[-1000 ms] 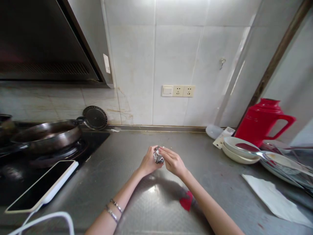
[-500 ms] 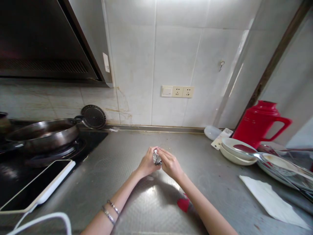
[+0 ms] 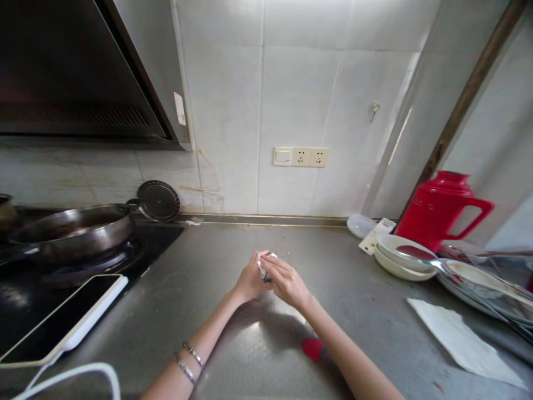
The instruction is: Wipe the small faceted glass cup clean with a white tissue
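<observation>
Both hands meet above the middle of the steel countertop (image 3: 200, 311). My left hand (image 3: 249, 281) is closed around a small dark and silvery thing, mostly hidden by the fingers. Crumpled white tissue (image 3: 262, 271) shows between the two hands. My right hand (image 3: 287, 279) has its fingers closed over the tissue, pressing it against that thing. What the dark thing is, I cannot tell. A red object (image 3: 312, 349) lies on the counter, partly covered by my right forearm.
At left, a pan (image 3: 79, 230) sits on the black stove, with a phone (image 3: 62, 322) and white cable nearer. At right stand a red thermos (image 3: 439, 211), stacked bowls (image 3: 402, 269), a plate (image 3: 458, 286) and a folded paper towel (image 3: 462, 339). A wall socket (image 3: 301, 157) is behind.
My right hand's fingers have shifted slightly left over the tissue, covering more of the thing in my left hand. Everything else stays in place.
</observation>
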{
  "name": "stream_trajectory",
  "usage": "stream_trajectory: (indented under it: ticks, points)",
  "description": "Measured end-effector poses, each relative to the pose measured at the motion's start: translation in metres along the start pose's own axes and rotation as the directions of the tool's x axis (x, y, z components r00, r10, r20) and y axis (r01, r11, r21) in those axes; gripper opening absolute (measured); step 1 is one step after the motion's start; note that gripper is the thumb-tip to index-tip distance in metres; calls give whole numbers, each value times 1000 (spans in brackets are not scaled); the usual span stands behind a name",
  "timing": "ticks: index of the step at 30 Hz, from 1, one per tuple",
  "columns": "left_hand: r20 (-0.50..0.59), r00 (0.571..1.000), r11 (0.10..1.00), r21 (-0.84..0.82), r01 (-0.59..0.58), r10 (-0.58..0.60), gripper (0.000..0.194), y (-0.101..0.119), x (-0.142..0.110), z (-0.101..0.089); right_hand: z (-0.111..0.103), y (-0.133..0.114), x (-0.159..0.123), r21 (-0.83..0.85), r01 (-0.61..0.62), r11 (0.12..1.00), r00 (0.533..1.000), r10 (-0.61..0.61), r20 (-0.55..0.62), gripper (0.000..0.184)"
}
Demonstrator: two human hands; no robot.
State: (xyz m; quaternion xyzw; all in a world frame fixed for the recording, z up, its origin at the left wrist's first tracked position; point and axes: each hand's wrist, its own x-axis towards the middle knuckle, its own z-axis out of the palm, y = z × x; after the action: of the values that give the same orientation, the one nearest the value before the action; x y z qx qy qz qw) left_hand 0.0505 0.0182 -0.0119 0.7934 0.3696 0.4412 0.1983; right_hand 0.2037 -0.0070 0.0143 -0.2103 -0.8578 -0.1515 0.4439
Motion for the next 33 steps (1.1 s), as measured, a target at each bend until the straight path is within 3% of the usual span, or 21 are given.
stream_trajectory:
  ticks: [4,10,13,15,18,20,25,30,33]
  points:
    - [7,999,999,-2,-44,44,65,5,0,1,-2,8,-4,5,-146,989,988,146,-47,51]
    - [-30,999,996,-92,12,-15,75,2,-1,2,1,1,-4,54,-79,995,994,83,-66,49]
    - [-70,996,982,-181,47,-60,76,2,1,2,4,-4,-2,124,-124,985,985,138,-109,44]
    - [-71,994,965,-255,62,-83,75,5,2,3,4,-3,-1,189,-252,949,946,282,-157,38]
    - [-34,991,939,-325,111,-129,77,9,3,3,3,-1,-1,275,-467,840,827,525,-202,28]
    - [-21,989,927,-351,130,-147,79,9,3,4,3,0,-1,302,-517,801,780,587,-219,26]
    - [-55,988,900,-422,109,-145,78,6,3,7,5,-4,-2,309,-439,844,815,519,-259,28]
    - [-12,988,888,-439,133,-153,78,10,2,8,5,-1,-1,310,-529,790,762,603,-237,25]
    - [-12,988,886,-444,135,-156,77,10,2,10,4,-1,-1,288,-520,804,770,587,-251,25]
